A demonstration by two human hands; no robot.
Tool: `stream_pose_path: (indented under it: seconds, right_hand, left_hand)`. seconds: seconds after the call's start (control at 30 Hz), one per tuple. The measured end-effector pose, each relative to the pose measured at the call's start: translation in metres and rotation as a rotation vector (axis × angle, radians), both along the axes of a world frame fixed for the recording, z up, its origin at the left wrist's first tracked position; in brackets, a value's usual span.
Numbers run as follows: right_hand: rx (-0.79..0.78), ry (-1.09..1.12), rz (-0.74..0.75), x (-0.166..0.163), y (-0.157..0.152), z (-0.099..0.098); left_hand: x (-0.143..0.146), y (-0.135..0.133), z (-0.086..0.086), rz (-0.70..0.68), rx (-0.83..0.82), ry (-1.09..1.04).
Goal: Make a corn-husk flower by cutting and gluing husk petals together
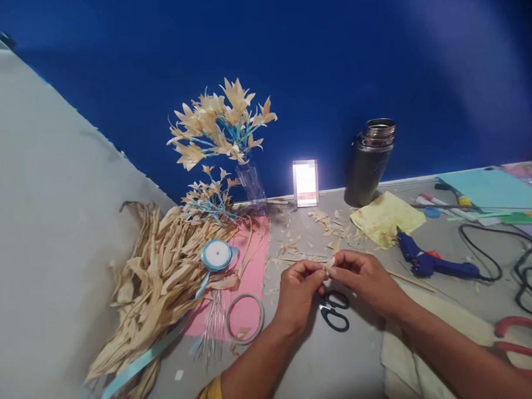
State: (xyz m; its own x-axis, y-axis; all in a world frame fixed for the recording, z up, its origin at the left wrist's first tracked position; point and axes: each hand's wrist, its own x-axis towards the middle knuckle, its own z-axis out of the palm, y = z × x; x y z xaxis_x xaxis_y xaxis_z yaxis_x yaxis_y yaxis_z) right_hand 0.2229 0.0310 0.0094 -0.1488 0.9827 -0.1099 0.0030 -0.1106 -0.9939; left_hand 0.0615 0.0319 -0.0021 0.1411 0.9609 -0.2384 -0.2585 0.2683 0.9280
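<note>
My left hand point(300, 292) and my right hand point(361, 277) meet fingertip to fingertip over the table. Between their pinched fingers is a small pale piece of dried husk point(330, 263), mostly covered by the fingertips. Just below the hands lies a pair of black-handled scissors point(335, 318), blades partly hidden. Cut husk scraps point(333, 223) are scattered beyond my fingers. To the left, a heap of long dried husks point(163, 274) lies partly over a pink sheet point(255, 253). Husk flowers point(221, 122) on light-blue stems stand in a clear bottle point(251, 185).
A blue glue gun point(436, 262) with a black cord lies at right, near a yellow paper point(388, 217) and a dark flask point(370, 162). Red handles point(525, 344) sit front right. Left hold a ribbon roll point(216, 255), wires point(212, 325) and a tape ring point(244, 294).
</note>
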Motion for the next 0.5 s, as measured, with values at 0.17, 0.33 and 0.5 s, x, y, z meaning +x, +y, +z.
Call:
stream_pose_path:
  seconds: [0.17,0.33,0.5]
  right_hand:
    - [0.040,-0.043,-0.017,0.0002,-0.0007,0.0006]
    - [0.082,-0.091,-0.019,-0.0005,-0.0018,0.0029]
    - [0.094,-0.103,-0.025,-0.0019,-0.0039,0.0064]
  left_hand:
    - [0.0007,-0.0012,0.0039,-0.016,0.046,0.040]
    - [0.0016,-0.0013,0.0077,-0.032,0.089,0.074]
    - [0.0007,-0.0017,0.0065,-0.036,0.122,0.099]
